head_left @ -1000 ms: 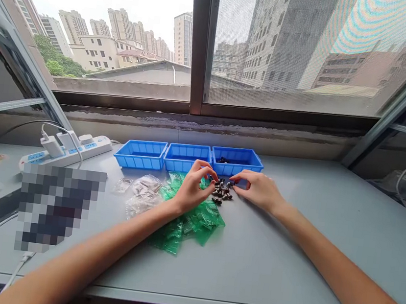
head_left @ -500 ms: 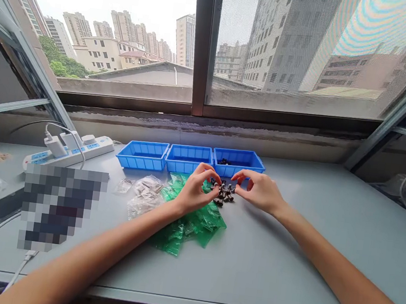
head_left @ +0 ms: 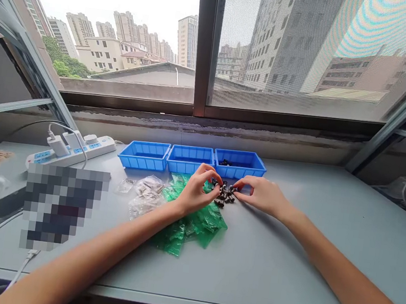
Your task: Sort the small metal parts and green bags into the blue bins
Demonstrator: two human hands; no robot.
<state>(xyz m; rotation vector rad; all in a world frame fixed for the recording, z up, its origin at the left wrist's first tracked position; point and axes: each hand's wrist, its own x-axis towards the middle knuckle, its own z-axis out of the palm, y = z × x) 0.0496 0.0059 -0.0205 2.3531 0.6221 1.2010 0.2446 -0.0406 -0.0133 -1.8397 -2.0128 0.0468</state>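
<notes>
A small pile of dark, shiny metal-looking pieces (head_left: 221, 203) lies on the table between my two hands. My left hand (head_left: 198, 192) is at the pile's left side, above green plastic bags (head_left: 207, 224). Its thumb and index finger are curled nearly together, and whatever is between the tips is too small to make out. On the pile's right side is my right hand (head_left: 264, 195), thumb and index finger apart, with the tips at the outermost pieces. The right-hand blue bin (head_left: 247, 172), behind the pile, has a few dark pieces inside.
Two more blue bins, the middle one (head_left: 189, 168) and the left one (head_left: 142, 163), stand in the same row. Clear plastic bags (head_left: 148, 189) lie left of the green ones. Farther left are a white power strip (head_left: 100, 148) with cables and a phone (head_left: 6, 204).
My right hand has come down slightly, its fingertips now at the pile's right edge. My left hand keeps its pose. The whole view has shifted a little.
</notes>
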